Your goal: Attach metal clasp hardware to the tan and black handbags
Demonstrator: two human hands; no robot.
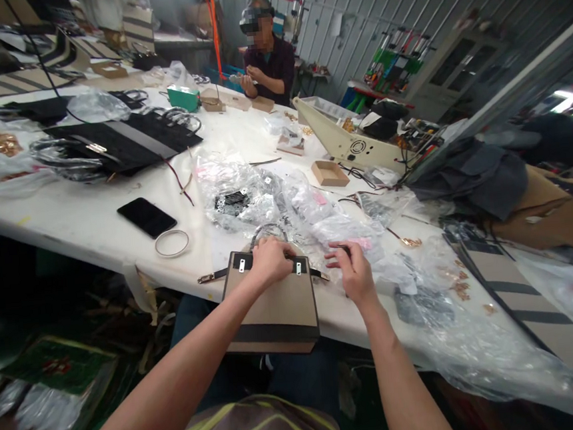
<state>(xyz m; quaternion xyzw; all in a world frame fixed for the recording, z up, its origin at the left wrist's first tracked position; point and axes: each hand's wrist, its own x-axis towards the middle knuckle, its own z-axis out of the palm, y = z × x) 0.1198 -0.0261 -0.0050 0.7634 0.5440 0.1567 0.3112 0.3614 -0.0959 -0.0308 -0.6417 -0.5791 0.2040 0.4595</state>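
A beige handbag (274, 308) with black trim and two small silver metal plates near its top leans at the table's front edge, over my lap. My left hand (272, 262) is closed over the bag's top edge, its fingertips partly hidden behind it. A dark strap with a gold-coloured buckle (212, 276) sticks out on the left, and another strap end (318, 274) on the right. Just right of the bag, my right hand (354, 272) hovers with curled fingers, pinching a small dark piece too small to name. Crumpled clear plastic (243, 178) with metal plates lies behind the bag.
A black phone (147, 216) and a roll of tape (172, 243) lie at left. Black bags (129, 140) are stacked behind them. A cardboard box (330, 173) and a cream machine (355, 147) stand at right, near gold-coloured hardware (461, 287). Across the table sits a co-worker (273, 59).
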